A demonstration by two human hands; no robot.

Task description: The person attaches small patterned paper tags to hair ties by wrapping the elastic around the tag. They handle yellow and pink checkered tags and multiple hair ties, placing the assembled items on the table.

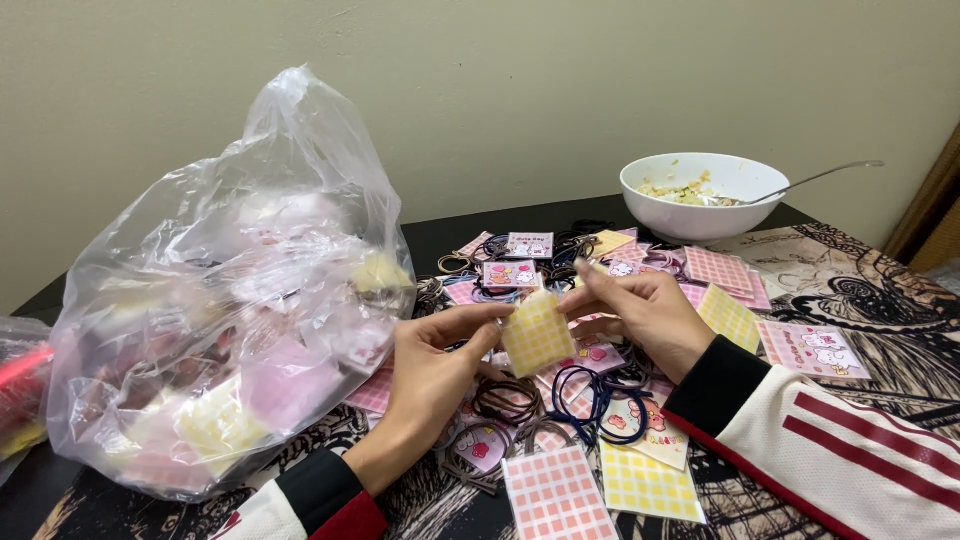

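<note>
Yellow checked card, a small square of it, is pinched between both hands above the cluttered table. The left hand clamps its lower left corner between thumb and forefinger; the right hand closes its fingertips on the upper right edge, so the card hangs tilted between the two grips, clear of everything below.

Directly under the fingers lie loose hair ties: a dark blue hair tie just below the card, brown hair ties beneath the left thumb. Pink checked cards and more yellow checked cards sit nearer the wrists, and pink cartoon-printed cards spread out past the right knuckles. Left of the left hand, almost touching the forearm, bulges a clear plastic bag stuffed with similar cards. Well beyond the right fingertips stands a white bowl of food with a metal spoon resting in it.

The risks, as I judge them: the card is thin and held only at two corners, so pulling the hands apart unevenly could bend or tear it, or let it slip into the pile, where it would be hard to tell from the other yellow ones. A loop from the tangle beneath could also snag a finger and drag neighbouring ties along.
</note>
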